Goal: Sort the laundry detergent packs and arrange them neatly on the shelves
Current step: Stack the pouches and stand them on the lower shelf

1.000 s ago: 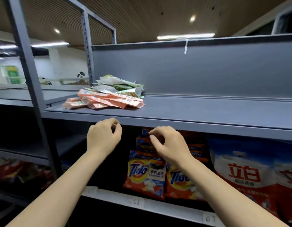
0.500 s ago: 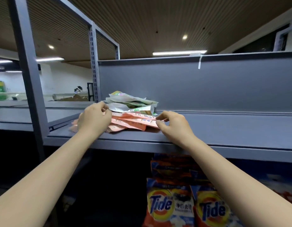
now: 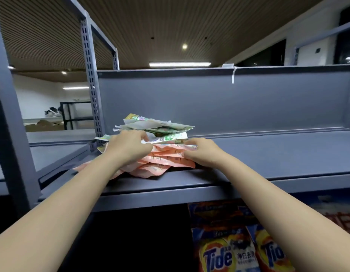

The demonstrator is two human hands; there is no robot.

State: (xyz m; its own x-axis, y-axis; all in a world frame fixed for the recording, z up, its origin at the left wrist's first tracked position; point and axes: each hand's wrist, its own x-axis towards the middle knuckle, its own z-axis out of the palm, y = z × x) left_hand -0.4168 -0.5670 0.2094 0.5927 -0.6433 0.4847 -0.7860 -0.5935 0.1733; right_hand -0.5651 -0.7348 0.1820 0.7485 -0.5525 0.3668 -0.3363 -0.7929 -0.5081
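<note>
At frame centre, a loose pile of flat pink plastic detergent packs (image 3: 166,160) topped by green-and-white packs (image 3: 160,127) lies on the grey metal shelf (image 3: 268,154). The left hand (image 3: 129,147) curls its grip over the pile's left side; the right hand (image 3: 202,153) pinches the pink packs' right edge.

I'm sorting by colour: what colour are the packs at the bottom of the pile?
Salmon pink bottom packs, clearest in the head view, under the green-and-white ones.

Left hand (image 3: 129,147) covers the 9 o'clock side of the pack pile (image 3: 162,154); fingertips hidden. Right hand (image 3: 202,152) fingertips blurred against the pile. Tide bags (image 3: 225,254) at 5 o'clock are cut off by the bottom edge.
</note>
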